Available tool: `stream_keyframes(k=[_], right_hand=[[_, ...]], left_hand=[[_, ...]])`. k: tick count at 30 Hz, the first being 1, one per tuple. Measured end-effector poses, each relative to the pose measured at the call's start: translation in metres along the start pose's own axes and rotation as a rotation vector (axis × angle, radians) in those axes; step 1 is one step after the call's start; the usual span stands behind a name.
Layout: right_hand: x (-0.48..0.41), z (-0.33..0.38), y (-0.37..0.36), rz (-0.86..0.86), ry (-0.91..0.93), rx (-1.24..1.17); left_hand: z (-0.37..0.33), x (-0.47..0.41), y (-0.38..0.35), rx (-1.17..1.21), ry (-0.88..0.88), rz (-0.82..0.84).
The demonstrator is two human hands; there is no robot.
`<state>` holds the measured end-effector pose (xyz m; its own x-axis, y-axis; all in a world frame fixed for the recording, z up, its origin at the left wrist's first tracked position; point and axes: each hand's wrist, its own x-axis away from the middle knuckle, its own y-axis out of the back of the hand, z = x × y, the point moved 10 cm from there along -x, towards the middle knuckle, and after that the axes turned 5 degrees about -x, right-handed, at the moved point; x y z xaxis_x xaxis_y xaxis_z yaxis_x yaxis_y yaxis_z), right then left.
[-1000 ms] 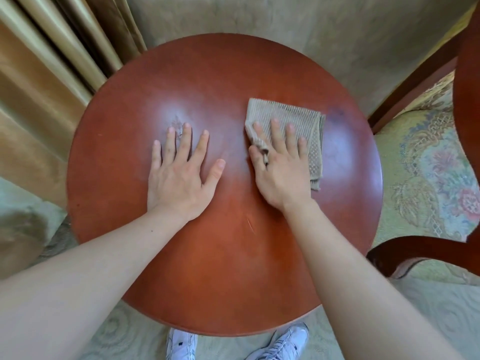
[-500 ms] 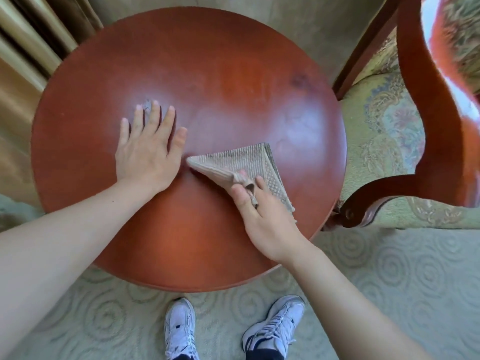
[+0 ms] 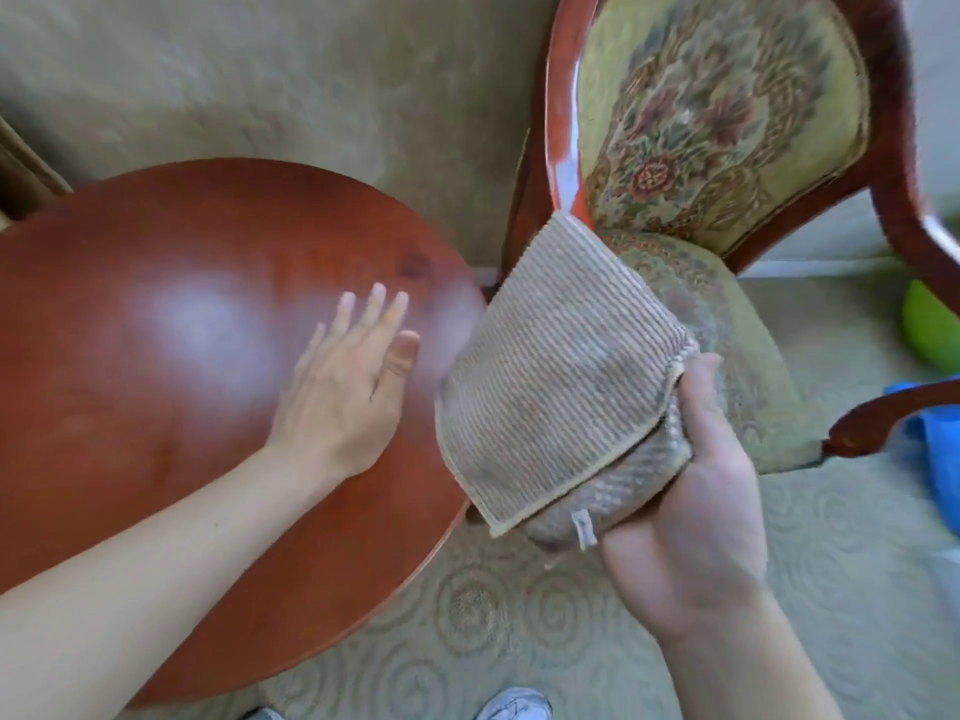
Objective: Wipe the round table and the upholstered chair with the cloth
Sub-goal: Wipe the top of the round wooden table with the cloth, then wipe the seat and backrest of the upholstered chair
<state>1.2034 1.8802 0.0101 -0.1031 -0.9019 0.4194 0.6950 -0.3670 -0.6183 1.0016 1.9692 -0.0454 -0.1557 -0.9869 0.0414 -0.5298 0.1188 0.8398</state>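
Your right hand (image 3: 691, 511) grasps the folded cloth (image 3: 561, 376) (beige, ribbed, small tag at its lower edge) in the air between table (image 3: 156, 407) and chair (image 3: 727, 122). Your left hand (image 3: 348, 387) lies flat on the table.

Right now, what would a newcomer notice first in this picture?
The ribbed beige cloth, held up in the right hand, fills the middle, in front of the floral chair. To its left, the left hand rests flat on the glossy red-brown table.
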Motion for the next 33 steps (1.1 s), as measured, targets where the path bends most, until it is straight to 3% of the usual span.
stream_keyframes(k=[2, 5, 6, 8, 10, 12, 13, 17, 22, 28, 33], right_hand=[[0.013, 0.053, 0.019, 0.018, 0.032, -0.093], [0.023, 0.104, 0.046, -0.028, -0.07, -0.097], [0.025, 0.12, 0.048, 0.036, -0.104, -0.162], [0.016, 0.152, 0.078, 0.092, -0.114, -0.259], [0.008, 0.169, 0.111, 0.031, -0.152, -0.336], [-0.007, 0.189, 0.158, -0.178, -0.082, -0.318], [-0.019, 0.201, 0.173, -0.147, -0.011, -0.34], [-0.045, 0.244, 0.197, -0.169, 0.208, 0.01], [-0.087, 0.243, 0.227, -0.293, 0.124, 0.066], [-0.15, 0.228, 0.227, -0.284, -0.011, 0.264], [-0.196, 0.222, 0.218, -0.234, -0.046, 0.359]], left_hand=[[-0.055, -0.01, -0.006, 0.111, -0.036, -0.012], [-0.134, -0.029, -0.016, 0.185, -0.115, -0.034], [-0.157, -0.037, -0.022, 0.185, -0.128, -0.036], [-0.191, -0.055, -0.043, 0.144, -0.089, -0.017], [-0.211, -0.074, -0.069, 0.02, 0.015, 0.037], [-0.215, -0.085, -0.089, -0.222, 0.126, 0.089], [-0.215, -0.088, -0.095, -0.332, 0.161, 0.102], [-0.216, -0.089, -0.101, -0.522, 0.177, 0.095], [-0.217, -0.089, -0.1, -0.556, 0.257, 0.122], [-0.215, -0.088, -0.102, -0.608, 0.291, 0.184], [-0.23, -0.091, -0.116, -0.778, 0.06, 0.257]])
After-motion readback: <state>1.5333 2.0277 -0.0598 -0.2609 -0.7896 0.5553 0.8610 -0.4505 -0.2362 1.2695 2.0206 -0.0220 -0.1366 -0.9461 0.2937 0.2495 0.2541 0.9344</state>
